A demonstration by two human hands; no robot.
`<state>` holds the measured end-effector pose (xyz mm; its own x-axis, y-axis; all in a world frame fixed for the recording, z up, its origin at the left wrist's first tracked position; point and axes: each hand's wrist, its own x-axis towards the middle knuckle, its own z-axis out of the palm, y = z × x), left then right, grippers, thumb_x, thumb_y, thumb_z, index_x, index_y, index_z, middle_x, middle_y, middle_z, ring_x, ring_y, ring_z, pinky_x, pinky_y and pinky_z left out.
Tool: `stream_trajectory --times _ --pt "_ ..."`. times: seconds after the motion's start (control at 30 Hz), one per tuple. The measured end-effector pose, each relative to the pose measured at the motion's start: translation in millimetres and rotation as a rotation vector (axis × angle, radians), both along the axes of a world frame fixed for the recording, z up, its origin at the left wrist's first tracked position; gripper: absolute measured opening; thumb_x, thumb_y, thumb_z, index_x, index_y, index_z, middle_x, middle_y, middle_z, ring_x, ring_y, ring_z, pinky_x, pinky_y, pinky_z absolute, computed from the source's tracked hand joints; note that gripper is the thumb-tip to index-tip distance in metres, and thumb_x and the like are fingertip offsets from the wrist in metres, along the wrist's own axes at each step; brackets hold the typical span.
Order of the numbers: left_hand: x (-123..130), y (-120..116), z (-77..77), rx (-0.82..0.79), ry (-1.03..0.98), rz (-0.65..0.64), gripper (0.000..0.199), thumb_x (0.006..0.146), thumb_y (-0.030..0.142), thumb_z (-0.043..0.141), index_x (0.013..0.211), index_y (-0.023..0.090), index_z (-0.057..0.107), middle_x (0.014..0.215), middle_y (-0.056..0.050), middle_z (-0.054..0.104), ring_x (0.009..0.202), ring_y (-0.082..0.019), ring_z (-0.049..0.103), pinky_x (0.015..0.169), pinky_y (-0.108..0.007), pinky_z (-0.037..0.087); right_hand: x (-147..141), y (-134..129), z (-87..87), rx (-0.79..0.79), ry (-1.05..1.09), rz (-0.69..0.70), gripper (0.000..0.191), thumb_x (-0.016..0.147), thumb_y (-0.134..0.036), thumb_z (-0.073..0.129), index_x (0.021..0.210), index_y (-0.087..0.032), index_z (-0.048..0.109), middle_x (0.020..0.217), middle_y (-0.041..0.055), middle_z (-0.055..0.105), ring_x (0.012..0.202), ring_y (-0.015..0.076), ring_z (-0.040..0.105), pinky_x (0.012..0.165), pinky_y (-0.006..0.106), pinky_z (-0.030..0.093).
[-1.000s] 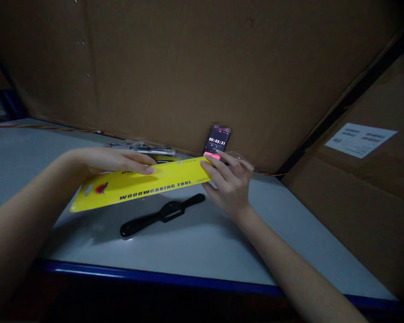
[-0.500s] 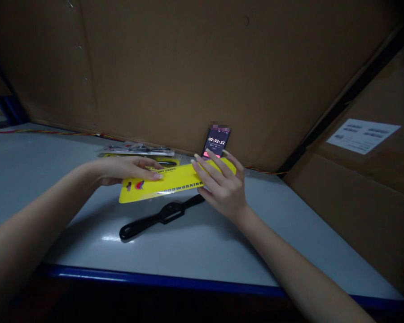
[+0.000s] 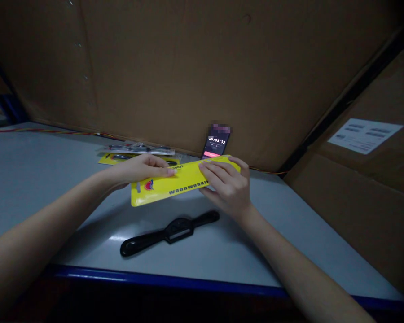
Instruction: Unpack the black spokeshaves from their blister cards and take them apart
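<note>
A yellow card (image 3: 188, 178) with "WOODWORKING" lettering, partly covered by fingers, is held above the table, tilted up to the right. My left hand (image 3: 148, 169) pinches its upper edge left of the middle, thumb on the face. Around its right end, my right hand (image 3: 227, 181) is closed, fingers across the face and thumb beneath. Below the card, a black two-handled tool (image 3: 179, 229) with a slot in its middle lies on the grey table (image 3: 235, 255), touched by neither hand.
Behind my left hand lie packaged items (image 3: 139, 149) in clear wrap, over another yellow card (image 3: 106, 159). A phone (image 3: 217, 141) showing a timer leans on the cardboard wall (image 3: 161, 80). Thin wires run along the wall's base. A blue edge (image 3: 161, 279) borders the table's front.
The yellow card and both hands have moved slightly right. The black tool has shifted toward the table's front and turned flatter, with its right handle now uncovered.
</note>
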<state>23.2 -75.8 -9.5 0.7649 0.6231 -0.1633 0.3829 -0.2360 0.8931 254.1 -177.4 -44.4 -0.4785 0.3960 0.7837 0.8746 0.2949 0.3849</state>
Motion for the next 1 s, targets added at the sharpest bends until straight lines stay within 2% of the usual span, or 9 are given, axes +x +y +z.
stream_trajectory --times 0.1,0.17,0.37,0.47,0.57,0.67,0.77,0.87,1.0 --pt "0 2 -0.1 0.115 0.014 0.009 0.039 0.069 0.055 0.064 0.076 0.017 0.068 0.069 -0.002 0.066 0.055 -0.010 0.052 0.044 -0.019 0.032 -2 0 0.6 -0.042 -0.039 0.016 0.036 0.083 -0.025 0.054 0.119 -0.018 0.056 0.119 0.0050 0.063 0.111 0.0200 0.056 0.099 0.040 0.034" --pt "0 4 -0.7 0.179 0.016 0.042 0.042 0.069 0.058 0.061 0.080 0.018 0.069 0.071 -0.002 0.066 0.057 -0.012 0.053 0.045 -0.020 0.032 -4 0 1.4 -0.073 -0.057 0.027 0.036 0.084 -0.023 0.053 0.119 -0.017 0.056 0.123 0.0056 0.060 0.115 0.0192 0.053 0.096 0.036 0.037" --pt "-10 5 9.6 0.440 0.038 0.183 0.050 0.075 0.061 0.050 0.100 0.021 0.067 0.092 -0.003 0.068 0.084 -0.020 0.059 0.066 -0.026 0.043 -6 5 -1.5 -0.148 0.003 0.000 0.030 0.084 -0.021 0.050 0.113 -0.019 0.058 0.115 0.0054 0.065 0.105 0.0193 0.059 0.088 0.036 0.038" --pt "-15 -1 16.8 0.550 -0.077 0.070 0.046 0.078 0.055 0.051 0.106 0.020 0.063 0.106 -0.004 0.065 0.099 -0.022 0.057 0.081 -0.030 0.043 -4 7 -2.3 -0.203 0.065 -0.058 0.031 0.082 -0.025 0.053 0.112 -0.017 0.058 0.103 0.0067 0.069 0.089 0.0201 0.063 0.082 0.037 0.038" --pt "-15 -5 16.6 0.661 -0.121 -0.076 0.050 0.071 0.047 0.064 0.115 0.023 0.059 0.117 -0.003 0.061 0.106 -0.022 0.055 0.090 -0.033 0.041 0 7 -0.3 -0.219 0.098 -0.095 0.030 0.079 -0.028 0.056 0.106 -0.015 0.058 0.092 0.0071 0.071 0.080 0.0207 0.063 0.083 0.037 0.036" --pt "-13 -1 10.2 0.750 -0.148 -0.095 0.042 0.071 0.042 0.065 0.107 0.023 0.065 0.110 -0.004 0.065 0.100 -0.021 0.058 0.088 -0.031 0.043 1 6 3.2 -0.237 0.095 -0.067 0.025 0.079 -0.030 0.058 0.100 -0.017 0.059 0.090 0.0054 0.071 0.081 0.0203 0.063 0.086 0.037 0.035" --pt "-13 7 5.5 0.753 -0.193 0.012 0.030 0.075 0.042 0.061 0.088 0.018 0.070 0.086 -0.004 0.070 0.081 -0.018 0.062 0.073 -0.027 0.046 -2 3 5.7 -0.247 0.108 -0.030 0.033 0.079 -0.037 0.059 0.106 -0.018 0.057 0.096 0.0056 0.070 0.085 0.0205 0.063 0.088 0.037 0.033" --pt "-17 14 5.4 0.663 -0.229 0.205 0.030 0.066 0.043 0.069 0.077 0.015 0.067 0.072 -0.002 0.066 0.067 -0.015 0.060 0.059 -0.023 0.044 -4 2 6.0 -0.223 0.176 -0.019 0.044 0.080 -0.042 0.059 0.117 -0.019 0.052 0.103 0.0066 0.069 0.091 0.0209 0.062 0.089 0.037 0.033" --pt "-26 28 4.5 0.473 -0.289 0.476 0.035 0.055 0.040 0.077 0.076 0.017 0.062 0.063 0.002 0.060 0.054 -0.012 0.054 0.049 -0.021 0.040 -3 3 4.3 -0.175 0.290 -0.020 0.038 0.081 -0.039 0.057 0.114 -0.021 0.052 0.103 0.0057 0.069 0.094 0.0201 0.061 0.091 0.037 0.032"
